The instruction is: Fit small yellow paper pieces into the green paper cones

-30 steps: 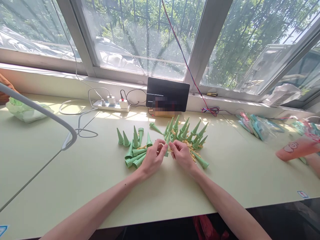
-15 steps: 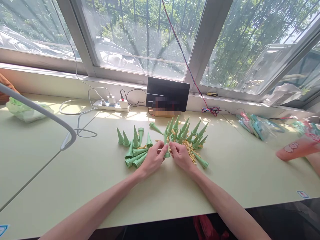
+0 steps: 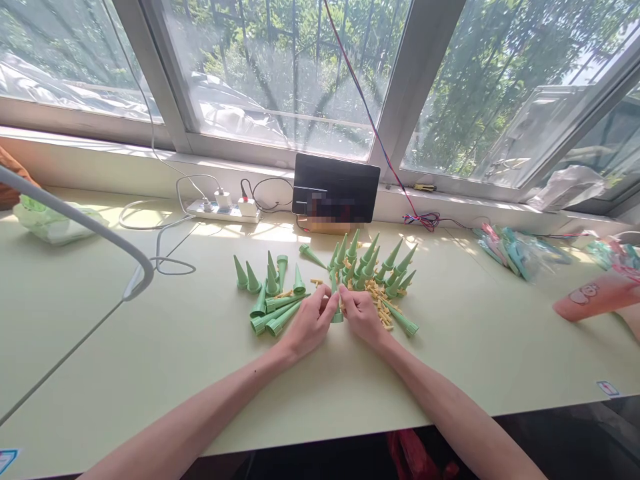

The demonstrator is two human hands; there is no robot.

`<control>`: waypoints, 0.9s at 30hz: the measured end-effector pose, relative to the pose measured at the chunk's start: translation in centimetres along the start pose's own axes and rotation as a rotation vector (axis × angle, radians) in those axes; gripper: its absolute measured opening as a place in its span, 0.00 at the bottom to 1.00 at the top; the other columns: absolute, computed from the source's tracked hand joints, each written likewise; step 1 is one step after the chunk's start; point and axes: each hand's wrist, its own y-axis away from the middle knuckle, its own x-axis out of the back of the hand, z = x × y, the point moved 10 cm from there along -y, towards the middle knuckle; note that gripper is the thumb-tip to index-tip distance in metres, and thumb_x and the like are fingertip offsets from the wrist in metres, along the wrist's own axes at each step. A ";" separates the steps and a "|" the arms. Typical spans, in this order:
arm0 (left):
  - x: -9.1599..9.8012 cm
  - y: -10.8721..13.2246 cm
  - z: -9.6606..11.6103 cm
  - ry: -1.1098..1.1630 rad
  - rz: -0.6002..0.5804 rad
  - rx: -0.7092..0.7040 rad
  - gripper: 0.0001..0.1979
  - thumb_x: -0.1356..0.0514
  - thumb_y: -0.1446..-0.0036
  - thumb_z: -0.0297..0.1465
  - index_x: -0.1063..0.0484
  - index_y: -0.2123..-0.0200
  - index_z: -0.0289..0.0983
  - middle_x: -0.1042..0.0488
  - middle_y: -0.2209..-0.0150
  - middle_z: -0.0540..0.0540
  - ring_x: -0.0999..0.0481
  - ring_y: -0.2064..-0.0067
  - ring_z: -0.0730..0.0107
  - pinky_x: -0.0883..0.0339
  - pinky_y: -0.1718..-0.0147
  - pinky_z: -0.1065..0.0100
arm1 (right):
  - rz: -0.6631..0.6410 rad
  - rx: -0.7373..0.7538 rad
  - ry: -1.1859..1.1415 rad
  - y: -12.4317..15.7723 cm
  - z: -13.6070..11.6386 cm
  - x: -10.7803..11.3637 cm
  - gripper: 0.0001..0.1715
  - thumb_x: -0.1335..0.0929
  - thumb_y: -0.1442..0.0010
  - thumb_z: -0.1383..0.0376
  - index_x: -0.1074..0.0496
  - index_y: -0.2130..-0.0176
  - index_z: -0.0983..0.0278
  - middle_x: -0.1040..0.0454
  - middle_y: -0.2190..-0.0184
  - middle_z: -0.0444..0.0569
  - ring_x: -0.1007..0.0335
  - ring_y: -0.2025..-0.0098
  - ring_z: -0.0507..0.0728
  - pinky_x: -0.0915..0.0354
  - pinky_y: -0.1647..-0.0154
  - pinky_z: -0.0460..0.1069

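My left hand point(image 3: 311, 319) is closed on a green plastic spike point(image 3: 337, 316), a cone with a wider collar at its bottom end, held point up. Right beside it, my right hand point(image 3: 364, 315) has its thumb and finger pinched at the spike's side; whatever sits in that pinch is hidden. Small yellow plastic pieces point(image 3: 385, 316) lie heaped next to my right hand. Behind both hands several green spikes point(image 3: 369, 260) stand point up. To the left are more spikes, some upright and some lying down point(image 3: 281, 323).
At the back, a black tablet point(image 3: 336, 188) leans near the window, with a power strip point(image 3: 225, 211) and cables to its left. A grey curved tube point(image 3: 100, 230) crosses the left side. Plastic packets point(image 3: 510, 250) and a pink cup point(image 3: 595, 293) are at right, near another person's arm.
Both hands stay together at the middle. The held spike and my left hand have shifted slightly right and toward me, and the spike's bottom end shows more.
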 end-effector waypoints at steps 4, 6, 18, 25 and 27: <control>-0.3 0.0 0.1 0.008 -0.020 -0.015 0.17 0.51 0.33 0.44 0.46 0.71 0.39 0.48 0.81 0.58 0.49 0.79 0.78 0.54 0.79 0.73 | 0.009 -0.030 -0.063 0.0 0.3 0.0 0.36 0.42 0.33 0.46 0.53 0.84 0.61 0.53 0.86 0.40 0.58 0.82 0.48 0.56 0.80 0.47; -0.3 -0.1 0.1 0.011 -0.022 -0.018 0.18 0.51 0.34 0.44 0.46 0.71 0.39 0.48 0.81 0.58 0.49 0.79 0.78 0.55 0.79 0.73 | 0.022 -0.041 -0.081 -0.1 0.4 0.1 0.36 0.41 0.34 0.46 0.54 0.84 0.61 0.53 0.86 0.39 0.58 0.82 0.48 0.57 0.80 0.47; -0.2 0.2 0.0 -0.063 0.030 -0.018 0.17 0.52 0.33 0.42 0.49 0.72 0.40 0.48 0.80 0.58 0.51 0.78 0.77 0.53 0.77 0.72 | 0.069 -0.114 -0.150 0.3 1.0 -0.2 0.34 0.40 0.34 0.48 0.50 0.84 0.61 0.50 0.87 0.40 0.56 0.82 0.49 0.54 0.80 0.47; 0.1 0.4 0.8 -0.256 0.052 -0.132 0.16 0.52 0.33 0.39 0.51 0.72 0.40 0.49 0.79 0.57 0.51 0.77 0.76 0.53 0.76 0.72 | 0.015 -0.182 -0.273 0.5 1.3 -1.0 0.33 0.39 0.35 0.50 0.51 0.85 0.61 0.53 0.87 0.39 0.58 0.83 0.48 0.57 0.82 0.46; 0.0 0.5 1.3 -0.339 0.023 -0.192 0.15 0.52 0.33 0.38 0.51 0.71 0.41 0.48 0.79 0.57 0.52 0.77 0.76 0.53 0.77 0.71 | -0.019 -0.217 -0.317 0.5 1.7 -1.5 0.33 0.38 0.36 0.50 0.50 0.85 0.61 0.53 0.88 0.38 0.59 0.84 0.47 0.57 0.83 0.46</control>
